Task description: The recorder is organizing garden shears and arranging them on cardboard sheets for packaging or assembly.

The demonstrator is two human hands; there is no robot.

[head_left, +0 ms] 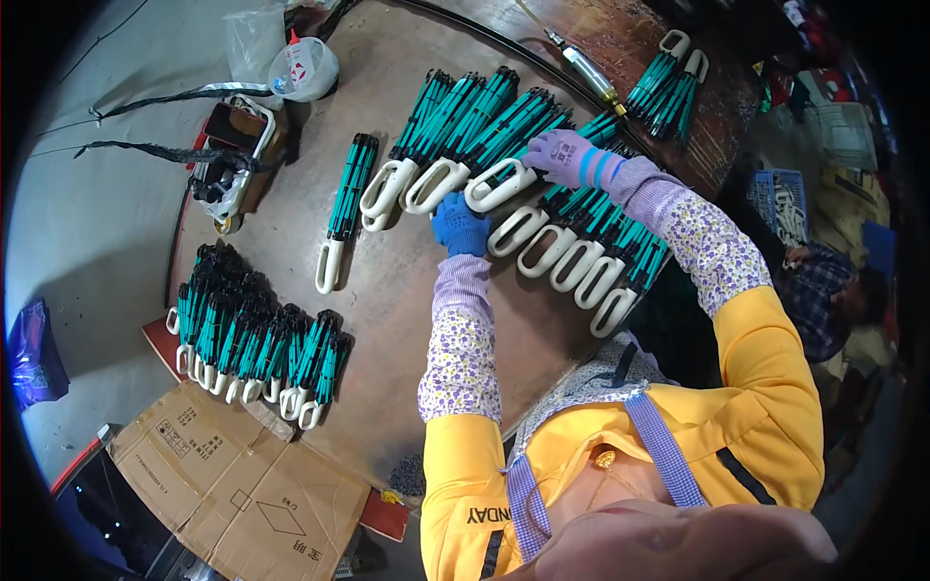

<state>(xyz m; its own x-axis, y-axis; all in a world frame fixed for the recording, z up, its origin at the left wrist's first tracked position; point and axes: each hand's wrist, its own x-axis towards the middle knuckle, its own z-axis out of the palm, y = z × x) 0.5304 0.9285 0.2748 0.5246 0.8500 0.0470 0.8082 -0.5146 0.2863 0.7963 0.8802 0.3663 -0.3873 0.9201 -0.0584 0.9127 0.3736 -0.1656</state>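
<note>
Folded umbrella frames with teal ribs, black tips and white loop handles lie on the worktable (407,300). My left hand (461,227), in a blue glove, is closed beside the loop handle of one frame (436,186); its fingertips are hidden. My right hand (566,158), in a lilac glove, has its fingers curled over another umbrella frame (498,186), close to where handle and ribs meet. More frames (548,252) lie in a slanting row below my right forearm. A single frame (345,215) lies apart to the left.
A heap of frames (232,339) lies at the table's left edge, above a cardboard box (242,474). Two frames (668,82) lie far right near an air-powered tool (587,73). A basket (232,160) and white tub (304,70) stand far left. Another person (819,295) is at right.
</note>
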